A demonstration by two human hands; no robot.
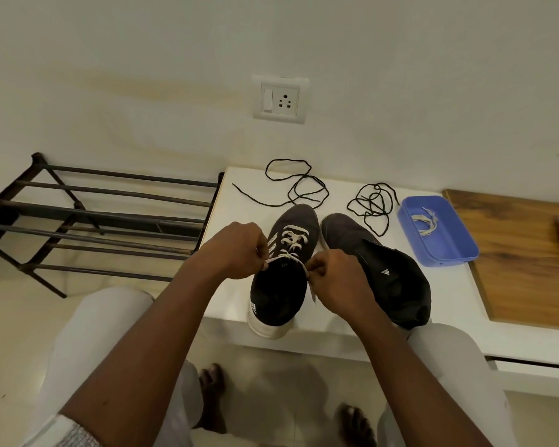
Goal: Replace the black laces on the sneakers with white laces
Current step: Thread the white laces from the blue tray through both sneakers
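Soft, light and floppy by the look of it, best pinched close to the tips: white lace (291, 242), flat and pale, criss-crossed up the dark left sneaker (279, 287) on the white table (239, 201). Ends clamped in curled fingers of left hand (239, 250) and right hand (333, 280). Right sneaker (381, 266) unlaced alongside; black laces (299, 185) loose beyond; spare white lace (426, 221) in blue tray (449, 253), far right.

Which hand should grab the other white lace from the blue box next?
Probably the right hand. The spare white lace lies in the blue plastic tray on the person's right, beside the unlaced dark sneaker. The left hand would have to cross both sneakers. Both now pinch the threaded white lace.
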